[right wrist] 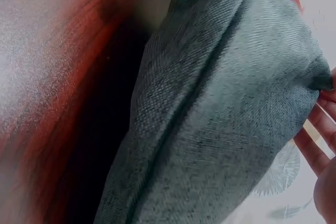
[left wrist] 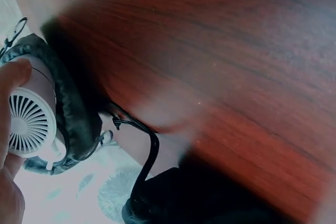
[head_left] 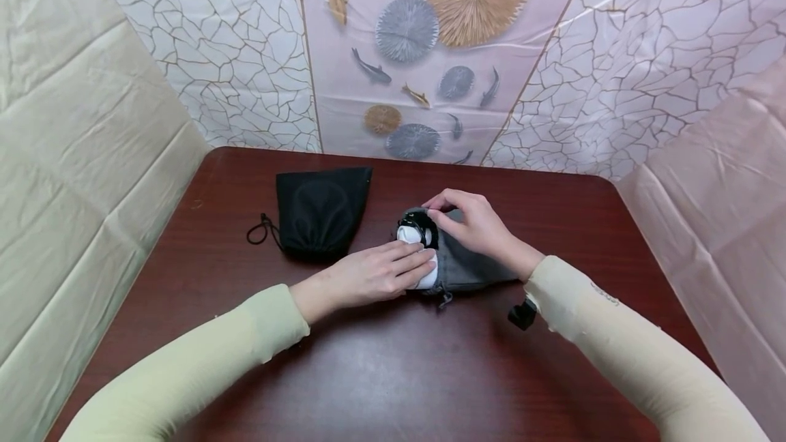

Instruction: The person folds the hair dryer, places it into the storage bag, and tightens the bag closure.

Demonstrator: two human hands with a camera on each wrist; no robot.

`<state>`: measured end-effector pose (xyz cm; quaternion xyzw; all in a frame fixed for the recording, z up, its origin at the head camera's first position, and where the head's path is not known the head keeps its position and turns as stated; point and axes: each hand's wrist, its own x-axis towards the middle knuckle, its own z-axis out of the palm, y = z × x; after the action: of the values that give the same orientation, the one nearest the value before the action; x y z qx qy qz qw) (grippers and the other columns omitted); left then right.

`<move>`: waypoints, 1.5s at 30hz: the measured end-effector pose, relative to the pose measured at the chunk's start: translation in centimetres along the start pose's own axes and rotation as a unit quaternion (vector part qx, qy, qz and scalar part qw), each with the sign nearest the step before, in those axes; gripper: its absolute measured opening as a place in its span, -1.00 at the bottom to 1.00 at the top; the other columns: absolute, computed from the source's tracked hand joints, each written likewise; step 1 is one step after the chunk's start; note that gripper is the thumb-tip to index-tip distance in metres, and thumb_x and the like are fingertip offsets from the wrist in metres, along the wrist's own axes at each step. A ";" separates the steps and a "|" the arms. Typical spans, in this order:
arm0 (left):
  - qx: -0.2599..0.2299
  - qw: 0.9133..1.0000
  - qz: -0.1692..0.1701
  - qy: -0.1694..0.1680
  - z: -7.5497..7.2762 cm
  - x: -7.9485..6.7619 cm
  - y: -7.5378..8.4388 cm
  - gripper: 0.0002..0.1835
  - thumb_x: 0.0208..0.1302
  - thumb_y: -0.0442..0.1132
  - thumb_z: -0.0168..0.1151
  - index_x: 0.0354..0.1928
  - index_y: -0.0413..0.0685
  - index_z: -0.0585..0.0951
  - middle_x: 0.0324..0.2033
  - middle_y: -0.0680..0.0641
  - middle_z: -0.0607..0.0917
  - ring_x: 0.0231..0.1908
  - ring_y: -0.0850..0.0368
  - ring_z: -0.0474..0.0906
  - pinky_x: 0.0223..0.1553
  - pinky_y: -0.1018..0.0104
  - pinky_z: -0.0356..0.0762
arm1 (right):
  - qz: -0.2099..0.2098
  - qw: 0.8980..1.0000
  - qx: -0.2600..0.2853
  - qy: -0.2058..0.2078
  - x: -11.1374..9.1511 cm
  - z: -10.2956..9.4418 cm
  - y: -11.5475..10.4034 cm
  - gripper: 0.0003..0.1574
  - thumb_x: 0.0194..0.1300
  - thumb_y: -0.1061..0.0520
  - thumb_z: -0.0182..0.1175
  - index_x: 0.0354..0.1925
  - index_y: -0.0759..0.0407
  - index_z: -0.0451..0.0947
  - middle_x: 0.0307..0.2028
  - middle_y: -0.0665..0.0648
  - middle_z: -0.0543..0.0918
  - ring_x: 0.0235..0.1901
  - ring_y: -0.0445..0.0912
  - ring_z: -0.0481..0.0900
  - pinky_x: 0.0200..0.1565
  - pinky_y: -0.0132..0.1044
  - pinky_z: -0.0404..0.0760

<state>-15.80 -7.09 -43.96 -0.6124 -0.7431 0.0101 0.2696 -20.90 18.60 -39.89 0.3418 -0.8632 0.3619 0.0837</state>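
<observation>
A white handheld fan (left wrist: 31,124) with a round slatted grille lies partly inside the mouth of a grey drawstring pouch (head_left: 469,266). My left hand (head_left: 383,270) holds the fan, its fingers laid across the white body. At the pouch's far upper edge, my right hand (head_left: 468,224) pinches the cloth between thumb and fingers. Something black and shiny, perhaps a cord or strap (head_left: 417,221), shows beside the fan in the opening. The right wrist view shows the pouch's side seam and drawstring; the fan's inner end is hidden by cloth.
Left of the hands, a black drawstring pouch (head_left: 322,210) lies on the dark red wooden table (head_left: 368,374), its cord loop (head_left: 264,229) pointing left. Patterned cloth walls (head_left: 245,53) stand behind and at both sides. A small black device (head_left: 522,314) is strapped at my right wrist.
</observation>
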 end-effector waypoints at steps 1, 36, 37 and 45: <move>-0.012 1.000 -0.004 -0.003 0.0 0.0 -0.1 -0.43 0.44 -0.21 0.38 0.42 -0.22 0.56 0.38 -0.19 0.61 0.38 -0.07 0.55 0.42 0.10 0.49 | -0.002 1.000 0.000 -0.001 0.0 0.0 -0.1 -0.93 0.49 0.26 0.33 -0.11 0.15 0.73 -0.04 0.08 0.82 -0.06 -0.05 0.78 0.04 -0.02 0.74; -0.149 0.983 -0.102 0.015 2.9 -0.8 2.1 -0.20 0.28 -0.07 0.59 0.46 -0.29 0.51 0.38 -0.23 0.58 0.39 -0.12 0.53 0.43 0.06 0.47 | 0.022 0.997 -0.020 -0.069 -1.9 1.9 0.9 -0.94 0.51 0.20 0.34 -0.11 0.10 0.74 -0.13 0.03 0.83 -0.11 -0.08 0.77 -0.17 0.00 0.71; -0.147 0.984 -0.102 0.018 3.0 -0.9 2.3 -0.20 0.27 -0.07 0.60 0.45 -0.29 0.52 0.38 -0.23 0.58 0.39 -0.12 0.52 0.44 0.06 0.47 | 0.024 0.997 -0.020 -0.070 -1.9 2.0 0.9 -0.94 0.51 0.20 0.33 -0.12 0.10 0.75 -0.13 0.03 0.83 -0.11 -0.08 0.77 -0.18 -0.01 0.70; -0.120 0.987 -0.103 0.029 2.9 -1.4 3.2 -0.10 0.19 0.03 0.64 0.45 -0.31 0.50 0.36 -0.27 0.58 0.38 -0.15 0.53 0.41 0.01 0.49 | 0.032 0.997 -0.020 -0.073 -1.9 2.0 0.6 -0.94 0.51 0.18 0.34 -0.11 0.07 0.75 -0.13 0.01 0.83 -0.13 -0.12 0.76 -0.20 -0.13 0.66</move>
<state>-13.97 -6.70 -48.07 -0.5604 -0.7899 -0.1249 0.2156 -19.67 18.51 -42.45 0.3382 -0.8846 0.3207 0.0158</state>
